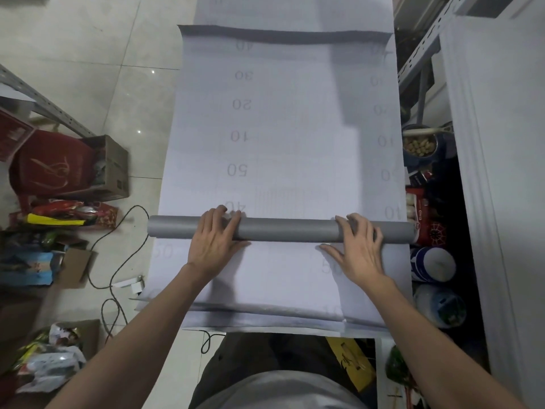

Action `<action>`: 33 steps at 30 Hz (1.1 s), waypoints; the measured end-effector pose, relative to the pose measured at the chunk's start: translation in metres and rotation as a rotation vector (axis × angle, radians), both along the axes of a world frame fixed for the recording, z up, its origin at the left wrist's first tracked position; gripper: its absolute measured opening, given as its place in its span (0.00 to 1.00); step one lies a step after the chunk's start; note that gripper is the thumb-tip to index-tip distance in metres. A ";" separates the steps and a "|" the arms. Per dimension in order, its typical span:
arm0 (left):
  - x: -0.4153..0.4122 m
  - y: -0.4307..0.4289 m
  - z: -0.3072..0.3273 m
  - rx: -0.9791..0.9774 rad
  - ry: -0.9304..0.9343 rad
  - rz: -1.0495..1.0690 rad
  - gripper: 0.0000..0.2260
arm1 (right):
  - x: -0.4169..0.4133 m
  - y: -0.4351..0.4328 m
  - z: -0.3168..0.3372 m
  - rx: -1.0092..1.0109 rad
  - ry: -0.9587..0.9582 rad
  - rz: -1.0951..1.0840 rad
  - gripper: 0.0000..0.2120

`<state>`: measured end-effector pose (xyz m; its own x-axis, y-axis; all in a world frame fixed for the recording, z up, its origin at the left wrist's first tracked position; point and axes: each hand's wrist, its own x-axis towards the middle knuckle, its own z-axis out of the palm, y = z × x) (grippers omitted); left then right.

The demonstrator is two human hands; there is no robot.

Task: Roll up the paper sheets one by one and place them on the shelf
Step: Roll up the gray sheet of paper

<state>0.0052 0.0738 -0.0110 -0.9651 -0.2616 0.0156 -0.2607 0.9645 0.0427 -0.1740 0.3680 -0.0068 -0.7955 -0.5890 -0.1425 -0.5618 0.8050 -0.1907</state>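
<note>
Head view, looking down. A stack [265, 315] of large pale sheets lies on the tiled floor [103, 54], its near edge just ahead of the person's knees. The top sheet [289, 128], faintly printed with a grid and numbers, is partly wound into a grey roll [283, 233] that lies crosswise on the stack, nearer its near edge than its far edge, with each end reaching about to a side edge. The sheet's far edge curls upward and shows a grey underside. Both forearms reach forward, bare, with the wrists low. The left hand [216, 237] rests palm-down on the roll's left part, fingers nearly straight and draped over its top, fingertips touching the sheet beyond, and thumb lying along the roll's near side. The right hand [358, 246] rests likewise on the right part, fingers spread and laid over the roll, thumb stretched out flat on the stack towards the middle. Neither hand wraps around the roll; both press on it with flat fingers. A metal shelf [424, 45] stands along the stack's right edge, with a tin [418, 146] of nuts below it. Left of the stack are a cardboard box [113, 169], a red bag [50, 169] and a dark cable [118, 261].
</note>
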 end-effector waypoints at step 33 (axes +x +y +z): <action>0.004 -0.006 -0.007 -0.030 0.059 -0.044 0.24 | -0.005 -0.005 0.003 -0.047 -0.028 0.066 0.27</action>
